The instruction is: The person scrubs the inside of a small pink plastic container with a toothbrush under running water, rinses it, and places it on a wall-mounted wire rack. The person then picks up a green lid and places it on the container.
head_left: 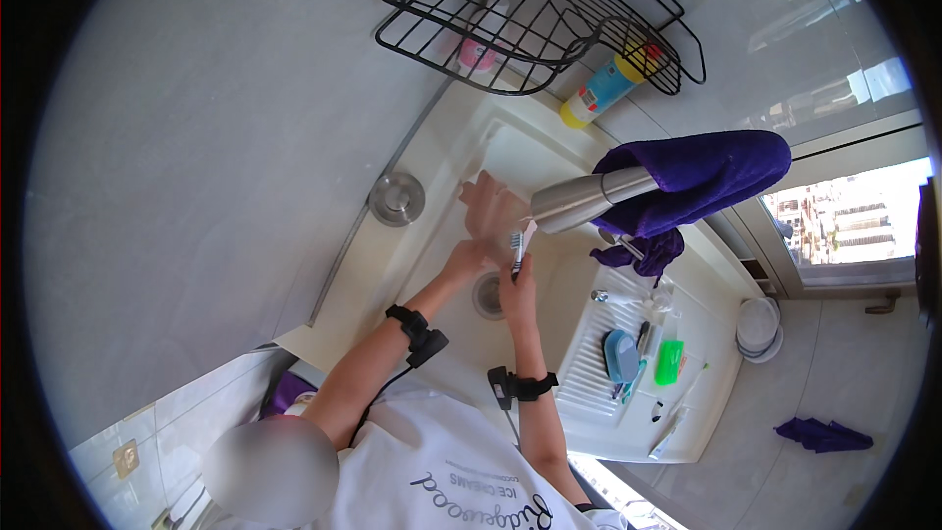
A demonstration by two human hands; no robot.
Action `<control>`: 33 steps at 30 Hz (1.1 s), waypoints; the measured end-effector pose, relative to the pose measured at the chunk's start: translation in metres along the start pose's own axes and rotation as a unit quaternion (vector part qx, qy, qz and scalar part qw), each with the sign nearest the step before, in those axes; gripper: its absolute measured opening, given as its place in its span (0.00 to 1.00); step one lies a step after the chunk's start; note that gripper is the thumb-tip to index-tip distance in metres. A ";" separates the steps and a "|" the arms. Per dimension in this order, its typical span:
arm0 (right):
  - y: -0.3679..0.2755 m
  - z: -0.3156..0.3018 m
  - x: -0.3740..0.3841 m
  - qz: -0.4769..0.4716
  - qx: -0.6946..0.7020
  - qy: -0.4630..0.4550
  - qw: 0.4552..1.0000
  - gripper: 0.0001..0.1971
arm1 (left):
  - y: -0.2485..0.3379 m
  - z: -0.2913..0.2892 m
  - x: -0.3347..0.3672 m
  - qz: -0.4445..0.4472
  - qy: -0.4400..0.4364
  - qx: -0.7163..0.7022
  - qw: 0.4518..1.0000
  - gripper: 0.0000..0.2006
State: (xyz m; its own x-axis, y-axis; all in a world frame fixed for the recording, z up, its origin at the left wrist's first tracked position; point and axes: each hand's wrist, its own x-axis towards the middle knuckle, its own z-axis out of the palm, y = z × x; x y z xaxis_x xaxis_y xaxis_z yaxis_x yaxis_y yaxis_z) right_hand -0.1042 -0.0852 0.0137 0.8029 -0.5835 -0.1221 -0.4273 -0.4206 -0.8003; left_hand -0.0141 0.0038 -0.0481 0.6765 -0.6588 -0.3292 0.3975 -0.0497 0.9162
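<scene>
My right hand is closed around a toothbrush, its bristle end pointing up toward the metal tap spout. My left hand is just left of the brush, over the pale sink; its fingers are smeared, and I cannot tell what they hold. Beyond it in the basin is a pinkish shape whose kind I cannot make out. Below my hands sits the round drain. A purple towel is draped over the tap's far end.
A black wire rack hangs above the sink, near a yellow-and-blue bottle. A metal strainer cup rests on the left rim. On the ribbed washboard side lie a blue brush and a green block.
</scene>
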 end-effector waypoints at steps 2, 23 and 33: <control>0.000 0.000 0.001 0.021 0.012 -0.005 1.000 0.15 | 0.003 -0.003 0.000 -0.035 -0.013 -0.011 0.999 0.15; 0.065 0.004 0.016 0.112 0.173 0.048 0.977 0.08 | 0.039 -0.022 -0.001 -0.001 -0.018 -0.068 0.998 0.07; 0.051 -0.002 0.012 0.155 0.226 0.021 0.962 0.04 | 0.047 -0.019 -0.004 0.025 0.008 -0.062 0.998 0.08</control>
State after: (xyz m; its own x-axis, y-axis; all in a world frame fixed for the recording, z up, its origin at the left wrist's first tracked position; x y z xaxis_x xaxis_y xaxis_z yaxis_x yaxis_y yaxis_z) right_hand -0.1170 -0.1155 -0.0276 0.6446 -0.6639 -0.3790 -0.4113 0.1167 -0.9040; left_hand 0.0137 0.0181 -0.0080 0.7070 -0.6457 -0.2885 0.4366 0.0775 0.8963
